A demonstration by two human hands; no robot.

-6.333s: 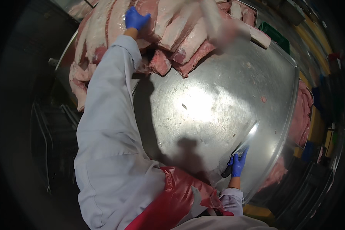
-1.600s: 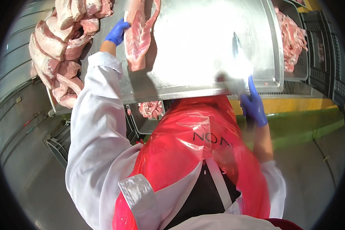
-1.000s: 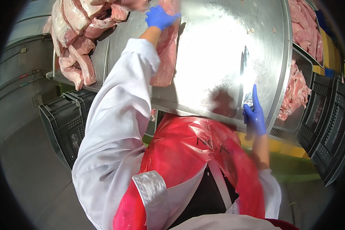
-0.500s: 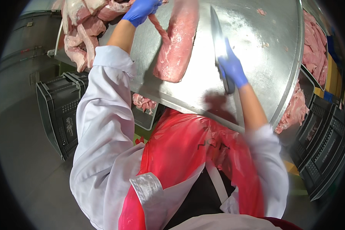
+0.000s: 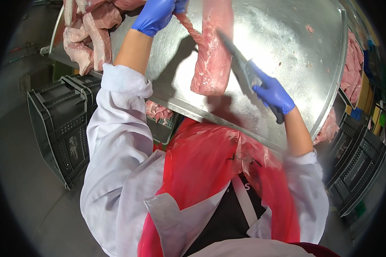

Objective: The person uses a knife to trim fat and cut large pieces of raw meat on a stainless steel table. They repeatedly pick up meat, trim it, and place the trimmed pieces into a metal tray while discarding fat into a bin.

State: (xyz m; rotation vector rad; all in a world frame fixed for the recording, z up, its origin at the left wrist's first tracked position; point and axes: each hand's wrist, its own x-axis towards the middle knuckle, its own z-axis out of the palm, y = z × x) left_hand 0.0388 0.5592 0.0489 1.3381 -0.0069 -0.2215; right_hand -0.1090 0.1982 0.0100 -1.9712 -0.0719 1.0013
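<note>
A long pink loin of meat (image 5: 213,64) lies on the steel table, its far end cut off by the picture's top edge. My left hand (image 5: 158,13), in a blue glove, is closed on a thin strip of meat (image 5: 188,26) that is still joined to the loin's left side and is pulled up and leftward. My right hand (image 5: 273,91), also gloved in blue, grips a long knife (image 5: 236,55) by its dark handle. The blade points away and to the left, its tip over or against the loin's right side; I cannot tell whether it touches.
Several raw meat pieces (image 5: 90,38) are piled at the table's far left. Dark crates (image 5: 58,124) stand at the left and right (image 5: 358,158). Meat trimmings (image 5: 159,112) lie in a crate below the table's front edge (image 5: 227,124). More meat (image 5: 351,68) lies beyond the right edge.
The knife has swung leftward from beside the loin, its tip now at the loin's right side. My left hand still holds the strip. The whole view has shifted somewhat.
</note>
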